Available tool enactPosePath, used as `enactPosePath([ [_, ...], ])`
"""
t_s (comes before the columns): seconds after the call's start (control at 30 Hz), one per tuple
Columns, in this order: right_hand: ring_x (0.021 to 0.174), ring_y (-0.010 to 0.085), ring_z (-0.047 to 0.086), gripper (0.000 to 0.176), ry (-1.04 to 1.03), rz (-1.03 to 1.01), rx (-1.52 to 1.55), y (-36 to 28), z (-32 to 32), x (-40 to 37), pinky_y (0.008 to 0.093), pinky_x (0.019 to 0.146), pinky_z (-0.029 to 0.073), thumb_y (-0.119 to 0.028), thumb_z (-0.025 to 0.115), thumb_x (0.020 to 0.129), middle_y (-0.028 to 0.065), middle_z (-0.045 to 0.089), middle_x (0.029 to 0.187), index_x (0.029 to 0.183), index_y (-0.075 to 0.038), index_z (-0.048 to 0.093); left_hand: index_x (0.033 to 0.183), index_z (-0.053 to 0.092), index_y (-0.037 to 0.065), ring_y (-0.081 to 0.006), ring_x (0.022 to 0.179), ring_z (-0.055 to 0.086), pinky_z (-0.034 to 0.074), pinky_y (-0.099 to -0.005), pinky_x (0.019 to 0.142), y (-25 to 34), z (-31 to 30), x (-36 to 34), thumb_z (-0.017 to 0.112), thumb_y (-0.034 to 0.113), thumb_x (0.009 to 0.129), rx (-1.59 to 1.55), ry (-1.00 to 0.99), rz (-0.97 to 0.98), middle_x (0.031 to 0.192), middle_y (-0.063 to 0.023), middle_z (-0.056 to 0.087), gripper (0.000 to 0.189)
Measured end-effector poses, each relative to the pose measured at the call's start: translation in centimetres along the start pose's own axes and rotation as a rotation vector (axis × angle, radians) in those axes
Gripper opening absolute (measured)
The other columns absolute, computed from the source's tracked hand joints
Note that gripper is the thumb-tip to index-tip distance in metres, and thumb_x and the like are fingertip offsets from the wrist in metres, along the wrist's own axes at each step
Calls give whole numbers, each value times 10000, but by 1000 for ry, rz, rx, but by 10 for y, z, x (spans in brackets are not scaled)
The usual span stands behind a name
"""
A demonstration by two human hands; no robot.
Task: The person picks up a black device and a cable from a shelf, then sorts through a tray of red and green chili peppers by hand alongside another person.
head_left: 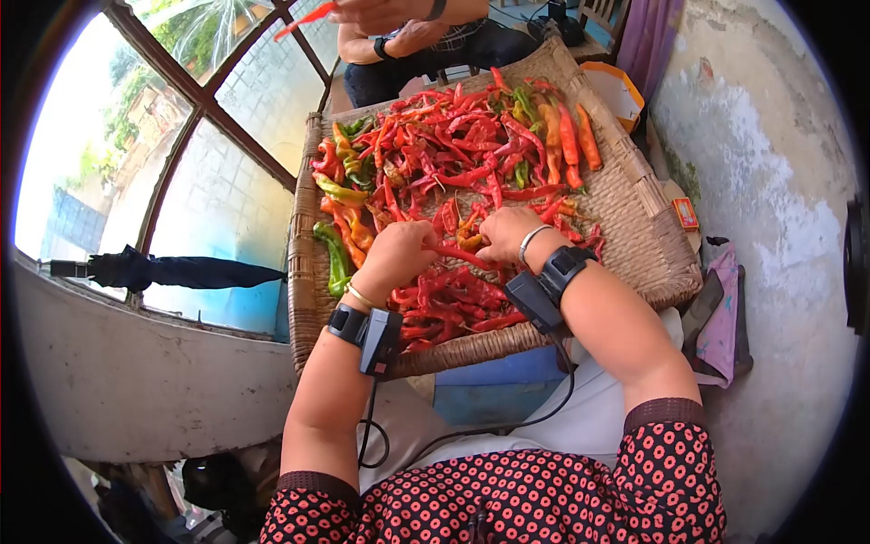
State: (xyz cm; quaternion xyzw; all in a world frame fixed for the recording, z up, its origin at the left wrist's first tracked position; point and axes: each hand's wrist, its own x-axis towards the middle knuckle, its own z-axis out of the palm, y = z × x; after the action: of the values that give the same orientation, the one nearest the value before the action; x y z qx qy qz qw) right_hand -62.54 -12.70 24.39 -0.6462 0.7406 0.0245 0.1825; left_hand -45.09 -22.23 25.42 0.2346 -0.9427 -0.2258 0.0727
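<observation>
A red chili pepper stretches between my two hands, above the heap on a woven tray. My left hand is closed on its left end. At its other end, the fingers of my right hand are bent and closed round the tip, partly hiding it. Red peppers lie piled below my hands, nearest the tray's front rim. Beyond my hands spreads a larger heap of red peppers. A green pepper and several orange-green ones line the left side.
Across the tray sits another person, whose raised hand holds a red pepper. A folded black umbrella lies along the window sill at left. Rough walls stand at right. Black cables hang from my wrist devices.
</observation>
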Motion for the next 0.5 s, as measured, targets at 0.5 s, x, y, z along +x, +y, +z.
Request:
enactPosePath([
  [0.5,725,227,617,179,174,-2,331,30,-10,8,347,627,481,-189,535,711,104,638,756,748,-55,649,839,629,58,-265,694,596,465,-336,637,-8,1,-1,613,139,673,-52,-90,-9,718,-124,611,186],
])
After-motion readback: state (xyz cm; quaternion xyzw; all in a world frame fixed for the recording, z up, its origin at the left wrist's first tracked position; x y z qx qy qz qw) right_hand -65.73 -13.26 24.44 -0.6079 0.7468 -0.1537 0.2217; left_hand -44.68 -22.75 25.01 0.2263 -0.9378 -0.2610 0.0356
